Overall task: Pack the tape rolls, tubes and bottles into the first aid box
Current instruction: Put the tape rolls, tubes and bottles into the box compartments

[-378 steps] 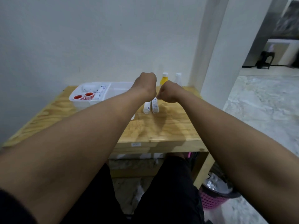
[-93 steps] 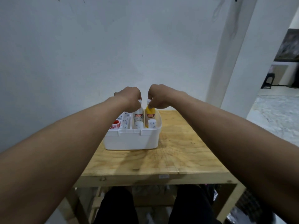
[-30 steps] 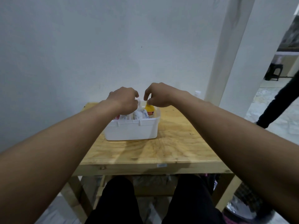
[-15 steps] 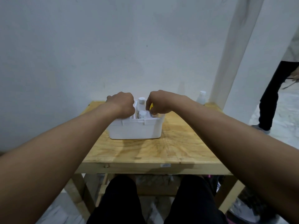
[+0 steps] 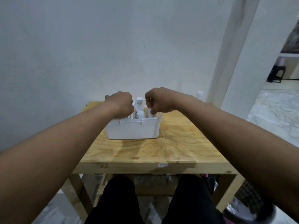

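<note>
The white first aid box (image 5: pixel 132 130) stands on the wooden table (image 5: pixel 161 149), toward its back. Inside it a white capped bottle (image 5: pixel 139 101) stands upright, with a white tube (image 5: pixel 140 114) in front of it. My right hand (image 5: pixel 159 101) is over the box's right side, its fingertips pinched on the top of another white tube (image 5: pixel 150 114). My left hand (image 5: pixel 121 105) is a closed fist pressed down into the box's left side. Anything inside the fist is hidden, and so are the tape rolls beneath it.
One white capped bottle (image 5: pixel 200 94) stands at the table's back right corner by a white pillar (image 5: pixel 229 50). A wall runs behind the table. A bin (image 5: pixel 242 207) sits on the floor at the lower right. My legs are under the table's front edge.
Since a second ago both hands have come down from above the box onto its contents. Over the last half second they hardly moved. The person standing at the right is out of view.
</note>
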A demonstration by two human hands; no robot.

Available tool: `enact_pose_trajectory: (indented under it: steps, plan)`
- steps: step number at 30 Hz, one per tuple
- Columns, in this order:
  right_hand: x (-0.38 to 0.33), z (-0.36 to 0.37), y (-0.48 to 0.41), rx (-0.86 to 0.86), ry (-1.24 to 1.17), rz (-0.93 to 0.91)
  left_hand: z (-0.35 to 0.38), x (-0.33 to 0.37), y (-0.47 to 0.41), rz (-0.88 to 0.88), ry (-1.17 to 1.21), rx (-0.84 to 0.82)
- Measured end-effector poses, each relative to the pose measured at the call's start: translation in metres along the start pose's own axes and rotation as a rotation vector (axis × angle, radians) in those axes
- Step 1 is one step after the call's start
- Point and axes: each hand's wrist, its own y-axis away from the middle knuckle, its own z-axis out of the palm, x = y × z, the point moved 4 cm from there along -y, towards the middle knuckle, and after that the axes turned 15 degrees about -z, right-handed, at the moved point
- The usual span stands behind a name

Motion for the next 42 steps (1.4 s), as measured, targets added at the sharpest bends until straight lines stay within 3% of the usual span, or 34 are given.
enact_pose_trajectory:
  steps: [8,23,35,42]
  plan:
    - [-0.003,-0.002,0.006,-0.186,-0.051,0.073,-0.002,0.001,0.001,-0.024,0.032,-0.019]
    - [-0.004,-0.006,0.006,-0.098,-0.137,0.098,-0.002,0.003,0.002,-0.024,0.018,-0.038]
    - [-0.005,0.004,0.002,-0.137,-0.185,0.096,-0.001,0.003,0.003,-0.037,0.018,-0.024]
    - [-0.009,0.002,0.002,-0.169,-0.080,0.027,-0.001,0.003,0.003,-0.031,0.018,-0.009]
